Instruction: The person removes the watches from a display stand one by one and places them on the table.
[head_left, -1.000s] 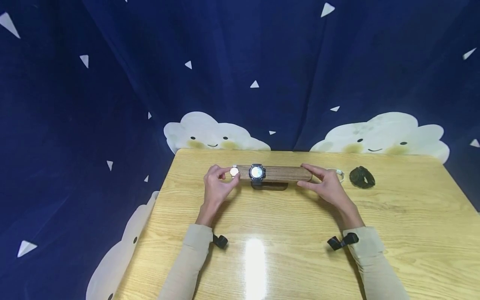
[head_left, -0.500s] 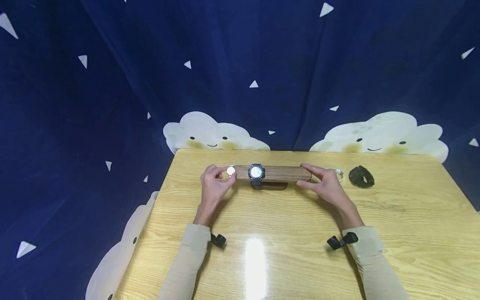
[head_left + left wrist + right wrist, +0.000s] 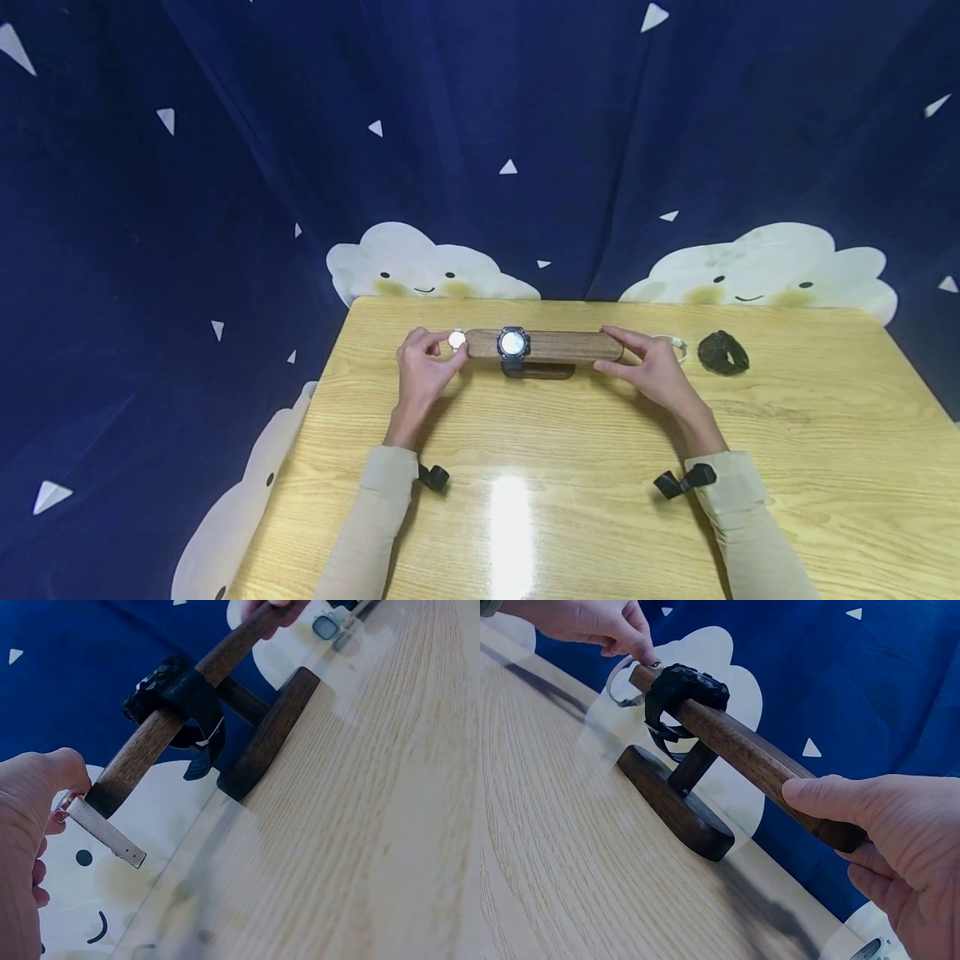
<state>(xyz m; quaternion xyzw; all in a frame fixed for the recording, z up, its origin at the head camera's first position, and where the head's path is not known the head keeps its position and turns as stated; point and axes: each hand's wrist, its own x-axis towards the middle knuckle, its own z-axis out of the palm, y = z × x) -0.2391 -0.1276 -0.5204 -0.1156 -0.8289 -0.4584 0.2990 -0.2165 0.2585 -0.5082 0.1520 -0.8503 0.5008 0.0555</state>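
1. Shifted left since 1 sec. ago: white-strap watch (image 3: pixel 457 340), w/ the left hand (image 3: pixel 423 367), from over the wooden bar (image 3: pixel 572 347) to just off its left end, as I read it remotely.
2. Left hand: thumb & fingers held narrow, pinching the white-strap watch. On my L-wrist feed, one strap end hangs down beside the bar; I can't tell if the thumb touches wood.
3. Dark watch (image 3: pixel 513 343): strap around the bar, left of ctr., face toward my head cam.
4. Base (image 3: pixel 551 372): on table (image 3: pixel 600 483), below the bar, joined by a post (image 3: pixel 694 766).
5. Right hand (image 3: pixel 660 375): thumb & fingers grip the bar's right end.
6. Second white watch (image 3: pixel 678 342): on table just beside right hand, partly hidden by it.
7. Black watch (image 3: pixel 722 354): on table, far R, strap looped, near the second white watch.
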